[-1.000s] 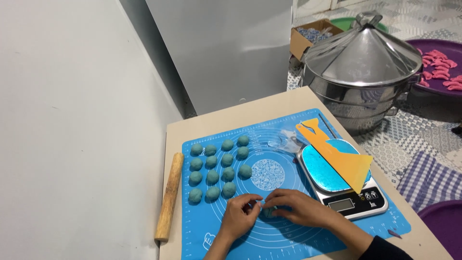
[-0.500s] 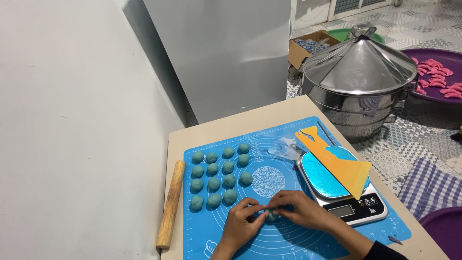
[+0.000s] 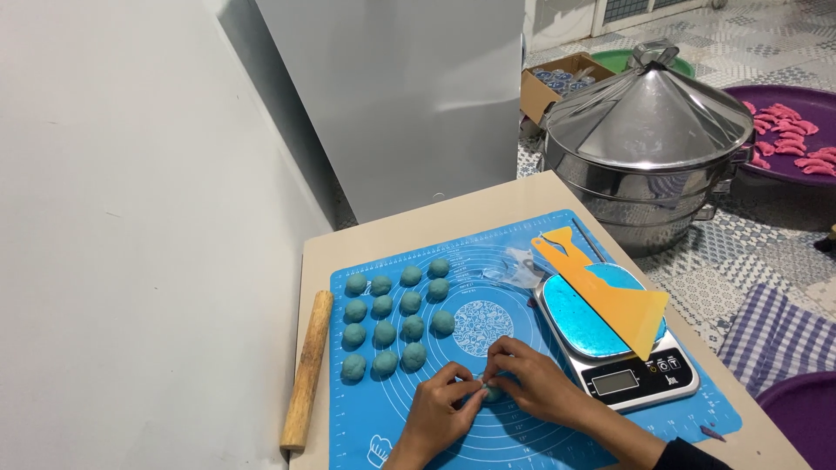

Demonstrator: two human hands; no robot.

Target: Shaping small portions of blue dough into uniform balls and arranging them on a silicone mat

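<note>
Left hand (image 3: 435,409) and right hand (image 3: 531,383) pinched a small teal dough piece (image 3: 493,393) together, shaping it; rows of finished teal dough balls (image 3: 396,318) lay at ten o'clock.

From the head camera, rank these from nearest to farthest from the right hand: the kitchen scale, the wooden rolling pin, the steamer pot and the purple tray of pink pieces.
Measured from the right hand:
1. Kitchen scale, just to its right on the mat.
2. Wooden rolling pin, off the mat's left edge.
3. Steamer pot, on the floor beyond the table.
4. Purple tray, far right, behind the steamer.
</note>
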